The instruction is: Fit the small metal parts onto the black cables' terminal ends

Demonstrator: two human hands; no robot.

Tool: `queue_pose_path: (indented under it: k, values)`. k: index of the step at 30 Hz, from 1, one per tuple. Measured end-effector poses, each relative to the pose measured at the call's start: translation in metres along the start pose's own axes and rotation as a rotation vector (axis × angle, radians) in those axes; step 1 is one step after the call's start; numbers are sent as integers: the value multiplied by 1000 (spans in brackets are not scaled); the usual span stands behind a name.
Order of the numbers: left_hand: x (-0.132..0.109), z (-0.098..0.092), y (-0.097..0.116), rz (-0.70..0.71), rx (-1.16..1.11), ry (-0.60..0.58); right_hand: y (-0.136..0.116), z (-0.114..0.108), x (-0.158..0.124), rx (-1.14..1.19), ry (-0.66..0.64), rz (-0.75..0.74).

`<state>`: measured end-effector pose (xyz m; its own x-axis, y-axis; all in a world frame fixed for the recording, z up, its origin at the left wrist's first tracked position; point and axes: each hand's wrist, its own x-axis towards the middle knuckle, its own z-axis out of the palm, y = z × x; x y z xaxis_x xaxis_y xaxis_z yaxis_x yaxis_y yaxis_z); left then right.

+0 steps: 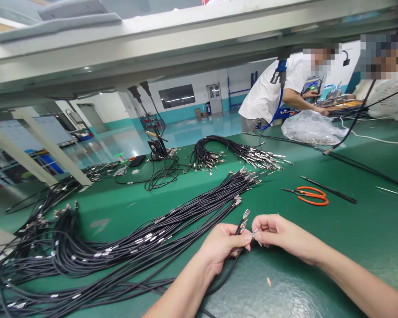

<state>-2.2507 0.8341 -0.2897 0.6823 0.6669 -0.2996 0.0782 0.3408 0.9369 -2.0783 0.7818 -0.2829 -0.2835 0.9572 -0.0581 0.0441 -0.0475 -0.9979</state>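
Observation:
Several black cables with metal-ended connectors stick up from my left hand, its fingers closed round them. My right hand meets it fingertip to fingertip, pinching a small silvery connector at a cable's end. Below my left hand the held cables hang down and curve toward the front of the table. To the left lies a long bundle of black cables with white labels, its metal ends pointing up and right. Beyond my right hand rest orange-handled scissors.
A second cable bundle curves at the back of the green table. Black tweezers lie past the scissors. A clear plastic bag sits near a co-worker in a striped shirt. A shelf beam spans overhead.

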Motion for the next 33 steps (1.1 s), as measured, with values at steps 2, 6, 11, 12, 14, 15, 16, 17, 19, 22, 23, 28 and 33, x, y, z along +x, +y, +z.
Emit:
queue_pose_path:
  k: [2, 6, 11, 12, 14, 15, 16, 17, 19, 22, 23, 28, 33]
  values:
    - [0, 0, 0, -2, 6, 8, 1, 0, 0, 9, -6, -1]
    - [0, -1, -2, -9, 17, 30, 2, 1, 2, -16, 1, -5]
    - [-1, 5, -2, -1, 12, 144, 3, 4, 2, -295, 116, -109]
    - [-1, 7, -2, 26, 4, 178, 3, 4, 2, -361, 143, -133]
    - [-2, 11, 0, 84, -10, 235, 2, 3, 1, -393, 162, -140]
    - [-3, 13, 1, 105, -12, 257, 2, 2, 0, -359, 150, -125]
    - [-4, 15, 2, 115, -7, 272, 2, 1, 0, -310, 130, -101]
    - [-4, 16, 3, 112, 3, 285, 3, 0, 0, -263, 115, -74]
    - [-6, 18, 5, 100, 25, 293, 4, -2, 1, -191, 109, -32]
    - [-6, 19, 5, 100, 40, 278, 7, -2, 2, -66, 104, -12]
    - [-6, 19, 4, 106, 37, 270, 8, -2, 3, -7, 91, -6]
    - [-4, 16, 1, 125, 13, 230, 11, -1, 3, 214, 44, 35]
    - [-4, 15, 0, 121, 1, 237, 12, 0, 3, 367, 12, 72]
